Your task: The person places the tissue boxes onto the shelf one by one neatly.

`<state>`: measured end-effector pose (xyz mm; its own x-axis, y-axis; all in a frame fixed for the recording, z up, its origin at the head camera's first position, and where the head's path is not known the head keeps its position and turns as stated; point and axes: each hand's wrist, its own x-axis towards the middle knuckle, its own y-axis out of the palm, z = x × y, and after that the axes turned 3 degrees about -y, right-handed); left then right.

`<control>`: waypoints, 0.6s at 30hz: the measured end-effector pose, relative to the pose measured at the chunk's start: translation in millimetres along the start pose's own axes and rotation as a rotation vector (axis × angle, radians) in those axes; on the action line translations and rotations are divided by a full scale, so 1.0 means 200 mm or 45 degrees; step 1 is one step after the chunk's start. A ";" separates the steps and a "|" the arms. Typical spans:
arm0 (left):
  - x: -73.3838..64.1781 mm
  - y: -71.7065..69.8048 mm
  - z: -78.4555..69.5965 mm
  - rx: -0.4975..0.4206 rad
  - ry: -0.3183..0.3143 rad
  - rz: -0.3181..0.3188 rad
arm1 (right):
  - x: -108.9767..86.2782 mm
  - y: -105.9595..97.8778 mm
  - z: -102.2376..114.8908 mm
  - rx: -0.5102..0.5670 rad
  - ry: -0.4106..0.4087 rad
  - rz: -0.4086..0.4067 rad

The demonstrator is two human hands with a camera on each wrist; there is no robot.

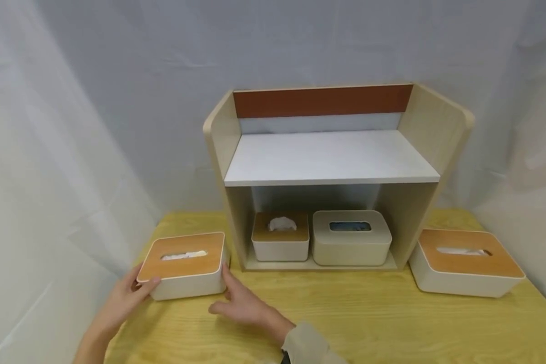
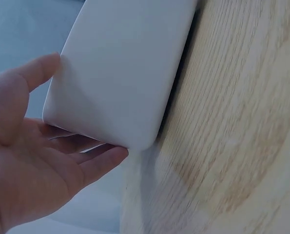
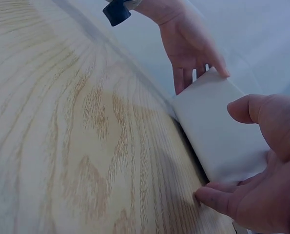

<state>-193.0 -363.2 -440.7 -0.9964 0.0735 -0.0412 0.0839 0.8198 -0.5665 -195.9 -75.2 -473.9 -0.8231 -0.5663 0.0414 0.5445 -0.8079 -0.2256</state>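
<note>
1. Two hands are at the box [image 1: 188, 287], which stands left of the shelf [image 1: 332, 157] with its slotted orange lid upward.
2. On the left hand [image 1: 120, 302], I see the thumb on the front edge and the fingers round the left end, gripping that corner.
3. On the right hand [image 1: 244, 304], I see the fingers laid against the right end, nearest the shelf, while the thumb stands wide, off the box. A light sleeve [image 1: 309, 346] covers that wrist.
4. Inside the shelf's lower bay, I have a small box [image 1: 281, 250] at left, brown-topped, with tissue [image 1: 282, 223] poking out, and a cream box [image 1: 351, 253] with a dark slot just beside it.
5. Right of the shelf sits the far box [image 1: 473, 284], orange-lidded, white showing in its slot.
6. Along the shelf's upper back runs a rust strip [image 1: 323, 102].
7. Under the shelf lies my yellow-grained table [image 1: 368, 316]; pale cloth [image 1: 141, 116] hangs behind the shelf.
</note>
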 end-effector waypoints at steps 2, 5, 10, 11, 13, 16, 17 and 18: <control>-0.02 0.01 -0.01 -0.002 -0.008 0.006 | -0.01 0.00 0.00 -0.016 -0.018 -0.008; -0.05 0.01 -0.04 0.008 -0.007 -0.006 | -0.04 -0.01 0.01 -0.063 -0.040 -0.010; -0.11 0.02 -0.08 0.080 0.000 -0.083 | -0.11 -0.02 0.04 -0.145 -0.047 -0.017; -0.12 0.02 -0.10 0.095 -0.011 -0.097 | -0.13 -0.02 0.05 -0.155 -0.041 -0.021; -0.15 0.03 -0.13 0.121 -0.038 -0.121 | -0.17 -0.03 0.07 -0.165 -0.025 -0.034; -0.20 0.03 -0.20 0.142 -0.084 -0.161 | -0.23 -0.05 0.10 -0.201 -0.030 -0.050; -0.21 0.03 -0.21 0.142 -0.093 -0.187 | -0.25 -0.06 0.12 -0.216 -0.044 -0.049; -0.23 0.04 -0.23 0.145 -0.095 -0.213 | -0.27 -0.06 0.13 -0.225 -0.060 -0.048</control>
<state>-145.8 -334.5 -404.8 -0.9945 -0.1044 0.0027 -0.0802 0.7474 -0.6595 -154.0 -38.5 -447.5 -0.8317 -0.5466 0.0977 0.4733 -0.7898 -0.3900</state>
